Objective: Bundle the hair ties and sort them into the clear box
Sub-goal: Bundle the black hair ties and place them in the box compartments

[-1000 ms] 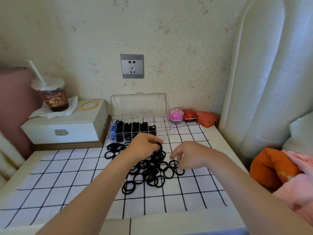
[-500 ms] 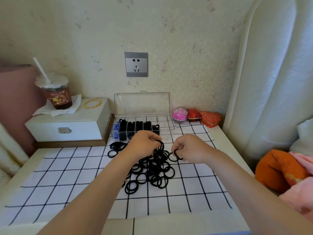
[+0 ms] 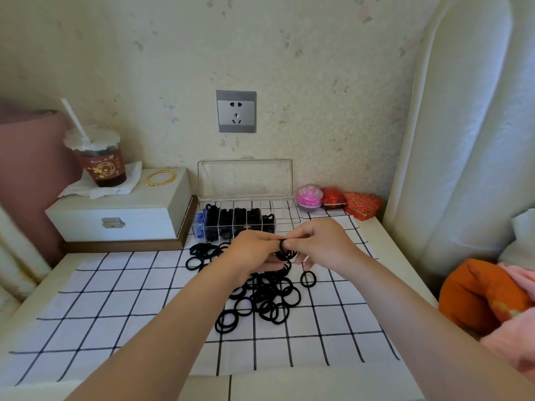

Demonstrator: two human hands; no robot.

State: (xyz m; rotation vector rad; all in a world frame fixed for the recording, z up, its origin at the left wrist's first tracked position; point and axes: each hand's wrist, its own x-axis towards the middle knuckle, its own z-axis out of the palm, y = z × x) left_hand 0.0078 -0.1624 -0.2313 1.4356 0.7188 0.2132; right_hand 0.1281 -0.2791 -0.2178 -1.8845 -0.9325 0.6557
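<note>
1. Two hands meet just above the worktop (image 3: 390,256), in front of the clear box (image 3: 285,213). The left hand (image 3: 254,250) and right hand (image 3: 324,244) touch at the fingertips.
2. Grip: both are clamped on the same bunch of black hair ties (image 3: 283,250). Left fingers are curled round it and right thumb and forefinger pinch it. The bunch is held off the cloth.
3. The loose hair ties (image 3: 266,299) lie in a heap on the checked cloth (image 3: 115,299), near side of the hands. One single tie (image 3: 307,278) lies just right of the heap. A smaller cluster (image 3: 202,253) lies at far left, near the box.
4. The clear box sits at the far edge of the cloth, with its lid (image 3: 244,180) upright against the wall. Black ties fill its left compartments, and something blue sits at the leftmost end.
5. Left of the box is a white case (image 3: 121,215) carrying a gold bangle (image 3: 161,178) and a lidded drink cup (image 3: 100,160) on a tissue.
6. Right of the box stand a pink trinket pot (image 3: 309,196) and two red ones (image 3: 333,196), in a row by the wall.
7. A wall socket (image 3: 236,111) is above the box. An orange cushion (image 3: 474,293) lies off the worktop, at right.
</note>
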